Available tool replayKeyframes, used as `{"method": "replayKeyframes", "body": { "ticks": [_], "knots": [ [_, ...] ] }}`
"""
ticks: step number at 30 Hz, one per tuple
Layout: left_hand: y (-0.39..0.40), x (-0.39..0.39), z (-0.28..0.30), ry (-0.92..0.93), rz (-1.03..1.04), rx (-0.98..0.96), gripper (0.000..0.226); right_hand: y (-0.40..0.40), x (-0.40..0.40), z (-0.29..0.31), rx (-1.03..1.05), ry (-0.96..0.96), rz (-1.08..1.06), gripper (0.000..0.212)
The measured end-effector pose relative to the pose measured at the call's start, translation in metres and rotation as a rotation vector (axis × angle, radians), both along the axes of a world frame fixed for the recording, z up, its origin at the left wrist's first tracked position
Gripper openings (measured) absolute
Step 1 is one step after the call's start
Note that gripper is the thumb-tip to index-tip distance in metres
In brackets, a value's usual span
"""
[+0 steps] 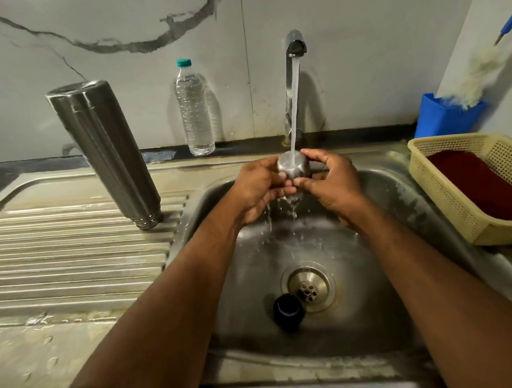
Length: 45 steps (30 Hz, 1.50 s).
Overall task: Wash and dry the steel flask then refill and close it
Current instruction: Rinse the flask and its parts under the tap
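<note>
The steel flask (102,151) stands upside down on the ribbed drainboard (53,258), mouth down, left of the basin. Over the sink (404,205), my left hand (256,190) and my right hand (329,181) both hold the small steel flask cap (294,167) between curled fingers. Water streams from the tap (294,45) onto the cap and drips off below my hands. A black inner stopper (288,310) lies in the basin beside the drain (309,286).
A plastic water bottle (193,109) with a teal lid stands against the wall behind the drainboard. A yellow mesh basket (453,204) holding a red cloth sits at the right. Behind it, a blue holder (446,117) carries a brush.
</note>
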<state>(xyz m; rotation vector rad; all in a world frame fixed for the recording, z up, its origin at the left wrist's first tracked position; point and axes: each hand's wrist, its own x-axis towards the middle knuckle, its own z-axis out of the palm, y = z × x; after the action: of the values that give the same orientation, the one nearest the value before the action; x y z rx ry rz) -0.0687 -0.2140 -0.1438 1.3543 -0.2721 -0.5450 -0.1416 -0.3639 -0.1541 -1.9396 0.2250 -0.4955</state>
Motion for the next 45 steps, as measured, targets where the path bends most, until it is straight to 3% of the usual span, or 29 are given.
{"method": "replayKeyframes", "body": {
  "ticks": [3, 9, 13, 18, 23, 26, 32, 36, 40, 43, 45],
  "knots": [
    [0.007, -0.003, 0.006, -0.161, -0.048, 0.143, 0.046, -0.008, -0.003, 0.006, -0.002, -0.027, -0.016, 0.062],
    [0.037, -0.016, 0.021, -0.369, -0.042, 0.458, 0.034, -0.006, -0.021, 0.022, 0.119, 0.131, 0.119, 0.044],
    [0.067, -0.03, 0.027, -0.422, 0.035, 0.443, 0.035, 0.014, -0.026, 0.03, 0.192, 0.166, 0.139, 0.059],
    [0.105, -0.049, 0.021, -0.426, 0.108, 0.455, 0.033, 0.047, -0.041, 0.029, 0.178, 0.169, 0.195, 0.058],
    [0.158, -0.07, 0.028, -0.543, 0.203, 0.502, 0.037, 0.093, -0.043, 0.043, 0.083, 0.124, 0.303, 0.051],
    [0.203, -0.078, 0.029, -0.499, 0.296, 0.504, 0.048, 0.136, -0.038, 0.047, 0.028, 0.112, 0.39, 0.046],
    [0.279, -0.089, 0.028, -0.444, 0.364, 0.567, 0.045, 0.214, -0.024, 0.033, -0.113, 0.128, 0.464, 0.045],
    [0.297, -0.086, 0.011, -0.362, 0.396, 0.566, 0.049, 0.238, -0.017, 0.022, -0.249, 0.124, 0.436, 0.057],
    [0.294, -0.082, 0.004, -0.348, 0.41, 0.564, 0.051, 0.241, -0.016, 0.021, -0.247, 0.12, 0.405, 0.064],
    [0.289, -0.087, 0.012, -0.443, 0.476, 0.69, 0.06, 0.234, -0.021, 0.031, -0.183, 0.143, 0.417, 0.074],
    [0.281, -0.096, 0.021, -0.621, 0.584, 0.744, 0.056, 0.218, -0.024, 0.039, -0.177, 0.155, 0.408, 0.065]
  ]
}}
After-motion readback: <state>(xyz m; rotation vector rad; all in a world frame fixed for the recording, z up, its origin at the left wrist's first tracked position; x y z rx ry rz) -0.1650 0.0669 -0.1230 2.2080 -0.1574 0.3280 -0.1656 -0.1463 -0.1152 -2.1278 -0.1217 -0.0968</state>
